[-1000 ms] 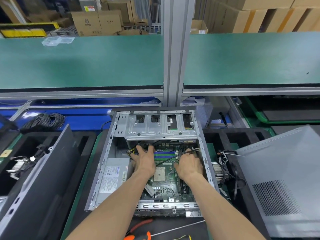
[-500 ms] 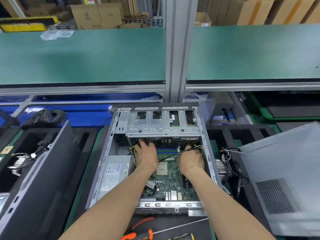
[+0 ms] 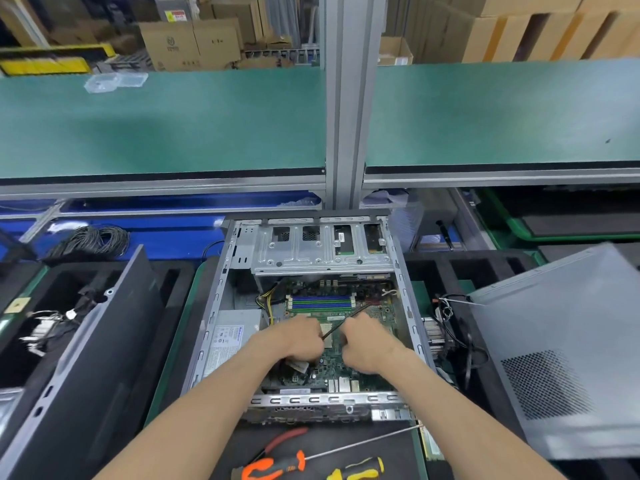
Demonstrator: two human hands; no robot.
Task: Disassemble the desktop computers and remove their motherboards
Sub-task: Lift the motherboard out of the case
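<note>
far left of the frame: a black panel (image 3: 100, 341) leaning tilted across a black foam tray (image 3: 45, 296), with loose connectors (image 3: 45, 327) in the tray's pocket. upper left: a coil of black cable (image 3: 91, 240) on the blue surface, and a clear plastic box (image 3: 114, 81) on the green shelf (image 3: 173, 126).

centre: the open computer case (image 3: 214, 306), lying flat, its drive cage (image 3: 322, 251) at the far end and its power supply (image 3: 232, 337) along the left wall. the motherboard (image 3: 346, 372) sits inside on the case floor, blue and green memory slots (image 3: 322, 301) near the cage.

your left hand (image 3: 294, 341): knuckles up over the board's middle, fingers curled under; what they hold, if anything, you cannot tell from here. a thin black cable (image 3: 349, 320) passes between your hands.

your right hand (image 3: 367, 344): just beside the left, also curled downward over the board, its grasp hidden.

bottom centre: orange-handled pliers (image 3: 273, 465) and a yellow-handled screwdriver (image 3: 360, 471) on the black mat, below the case.

right: a heatsink with tangled wires (image 3: 440, 334) beside the case wall, then a grey side panel (image 3: 561, 358) with a perforated vent, lying tilted.
</note>
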